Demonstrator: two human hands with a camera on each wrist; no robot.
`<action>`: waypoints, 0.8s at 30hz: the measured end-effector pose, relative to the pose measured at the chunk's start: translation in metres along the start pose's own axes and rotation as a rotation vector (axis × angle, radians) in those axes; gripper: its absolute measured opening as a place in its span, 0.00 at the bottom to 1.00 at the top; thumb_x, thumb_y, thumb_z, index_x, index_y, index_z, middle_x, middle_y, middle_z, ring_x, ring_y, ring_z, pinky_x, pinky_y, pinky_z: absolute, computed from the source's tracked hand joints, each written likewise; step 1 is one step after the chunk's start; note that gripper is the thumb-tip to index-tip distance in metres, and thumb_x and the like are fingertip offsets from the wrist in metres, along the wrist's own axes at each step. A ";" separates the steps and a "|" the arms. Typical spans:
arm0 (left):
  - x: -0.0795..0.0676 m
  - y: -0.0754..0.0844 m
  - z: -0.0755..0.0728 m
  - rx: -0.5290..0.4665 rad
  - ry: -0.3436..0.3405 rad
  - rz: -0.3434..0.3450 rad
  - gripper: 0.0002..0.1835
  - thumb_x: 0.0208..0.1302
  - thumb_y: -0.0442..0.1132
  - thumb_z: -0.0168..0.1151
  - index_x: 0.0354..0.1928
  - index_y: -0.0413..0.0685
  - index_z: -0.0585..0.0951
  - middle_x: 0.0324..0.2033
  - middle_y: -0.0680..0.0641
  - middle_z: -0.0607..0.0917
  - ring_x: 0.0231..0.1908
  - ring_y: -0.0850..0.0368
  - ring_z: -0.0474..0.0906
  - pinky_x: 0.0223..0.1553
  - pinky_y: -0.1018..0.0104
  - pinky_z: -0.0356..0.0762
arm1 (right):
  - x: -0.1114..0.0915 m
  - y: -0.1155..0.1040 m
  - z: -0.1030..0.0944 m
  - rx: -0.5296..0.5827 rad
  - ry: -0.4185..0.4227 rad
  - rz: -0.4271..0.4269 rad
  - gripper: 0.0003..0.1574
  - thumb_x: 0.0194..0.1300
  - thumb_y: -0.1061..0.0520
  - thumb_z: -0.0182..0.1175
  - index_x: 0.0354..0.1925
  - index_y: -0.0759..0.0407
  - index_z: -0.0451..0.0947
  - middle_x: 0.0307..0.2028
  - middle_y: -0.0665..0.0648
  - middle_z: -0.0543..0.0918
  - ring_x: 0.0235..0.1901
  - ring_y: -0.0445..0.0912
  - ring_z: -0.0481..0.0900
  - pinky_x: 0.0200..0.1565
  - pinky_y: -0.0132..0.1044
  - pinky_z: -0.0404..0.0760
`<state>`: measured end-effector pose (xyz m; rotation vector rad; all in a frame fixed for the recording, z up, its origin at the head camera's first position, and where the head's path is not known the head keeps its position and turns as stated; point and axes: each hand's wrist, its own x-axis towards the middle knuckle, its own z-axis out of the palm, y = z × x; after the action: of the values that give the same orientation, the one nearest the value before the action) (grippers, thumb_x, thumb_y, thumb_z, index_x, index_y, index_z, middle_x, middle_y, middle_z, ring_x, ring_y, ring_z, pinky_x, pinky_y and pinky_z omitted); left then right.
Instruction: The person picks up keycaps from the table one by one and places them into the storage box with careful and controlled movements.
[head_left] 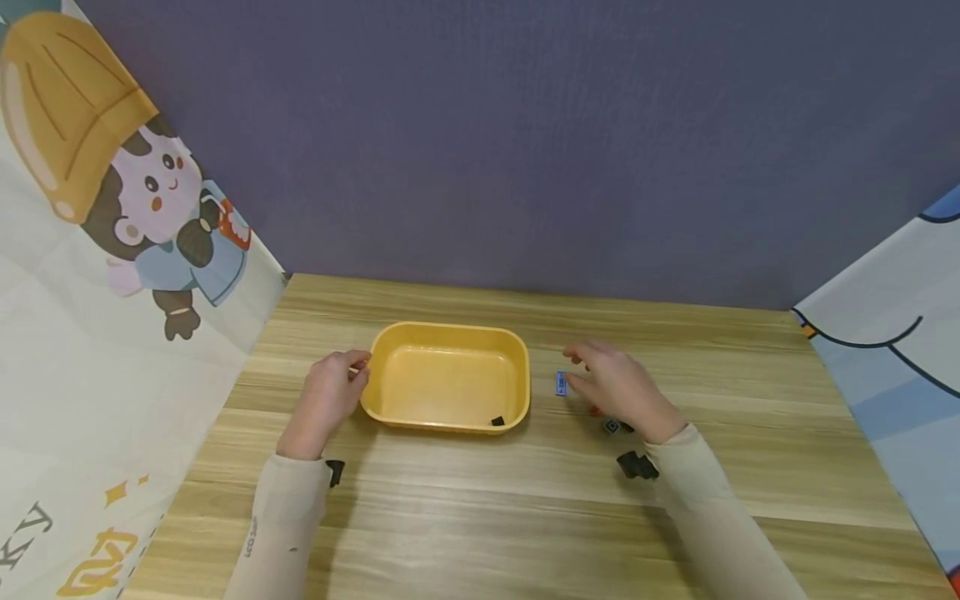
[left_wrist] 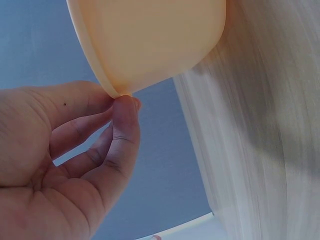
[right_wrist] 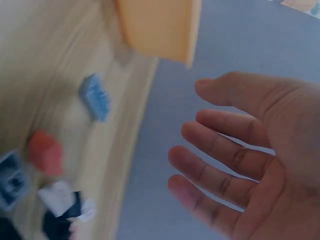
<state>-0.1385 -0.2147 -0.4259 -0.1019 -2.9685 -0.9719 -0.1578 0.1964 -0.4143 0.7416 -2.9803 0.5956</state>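
A yellow plastic tub (head_left: 442,383) stands on the wooden table, a small black piece (head_left: 497,422) in its front right corner. At the tub's left end, my left hand (head_left: 330,392) pinches the rim between thumb and fingers. My right hand (head_left: 618,387) is held over the table right of the tub, fingers spread and loosely bent, with nothing in them. Nearest to it lies a small blue block (head_left: 561,383) with a dark marking. A red piece (right_wrist: 46,152) and a dark square with a light pattern (right_wrist: 11,180) lie partly below that hand.
Beside the square is a small white-and-black item (right_wrist: 59,197), blurred in the right wrist view. Black shapes show next to the right sleeve (head_left: 690,467) and the left sleeve (head_left: 288,492). A dark blue-grey panel (head_left: 510,150) rises behind the table's back edge, with printed cloths at both sides.
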 end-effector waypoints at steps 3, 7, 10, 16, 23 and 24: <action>0.000 0.000 0.001 -0.001 0.001 0.003 0.16 0.70 0.29 0.58 0.56 0.30 0.80 0.42 0.34 0.85 0.40 0.43 0.83 0.36 0.56 0.85 | 0.000 0.008 0.007 -0.018 -0.045 0.026 0.24 0.66 0.54 0.68 0.57 0.64 0.79 0.46 0.61 0.83 0.41 0.53 0.82 0.38 0.49 0.84; 0.000 0.000 0.000 -0.001 0.002 0.004 0.16 0.71 0.29 0.58 0.57 0.30 0.80 0.42 0.34 0.85 0.40 0.43 0.83 0.36 0.56 0.85 | 0.002 0.016 0.018 -0.050 -0.106 0.053 0.28 0.64 0.53 0.69 0.57 0.67 0.78 0.47 0.62 0.82 0.44 0.56 0.81 0.43 0.52 0.83; 0.000 0.000 0.000 0.000 0.000 0.002 0.16 0.71 0.30 0.57 0.57 0.30 0.80 0.43 0.34 0.84 0.40 0.43 0.83 0.36 0.56 0.85 | 0.004 0.022 0.025 -0.069 -0.142 0.070 0.31 0.62 0.51 0.70 0.58 0.68 0.77 0.48 0.63 0.81 0.47 0.57 0.80 0.47 0.53 0.82; 0.000 0.000 -0.001 -0.008 0.002 0.005 0.16 0.71 0.29 0.57 0.57 0.29 0.79 0.43 0.33 0.84 0.42 0.42 0.83 0.37 0.55 0.85 | 0.006 0.029 0.034 -0.099 -0.190 0.087 0.33 0.61 0.50 0.72 0.58 0.67 0.77 0.50 0.64 0.80 0.49 0.59 0.79 0.49 0.55 0.81; 0.001 0.000 -0.001 -0.001 0.007 0.005 0.16 0.70 0.29 0.57 0.56 0.29 0.80 0.43 0.33 0.85 0.42 0.42 0.83 0.38 0.55 0.85 | 0.007 0.031 0.038 -0.113 -0.187 0.081 0.32 0.60 0.50 0.73 0.57 0.64 0.78 0.48 0.61 0.80 0.49 0.57 0.79 0.48 0.55 0.81; 0.001 0.001 -0.001 -0.001 0.006 0.006 0.15 0.70 0.29 0.57 0.56 0.29 0.80 0.43 0.33 0.85 0.42 0.42 0.83 0.38 0.55 0.85 | 0.007 0.031 0.039 -0.114 -0.185 0.079 0.31 0.60 0.50 0.73 0.57 0.64 0.78 0.48 0.60 0.80 0.48 0.57 0.79 0.48 0.55 0.81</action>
<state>-0.1398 -0.2146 -0.4250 -0.1074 -2.9601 -0.9717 -0.1755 0.2042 -0.4604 0.7099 -3.1933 0.3744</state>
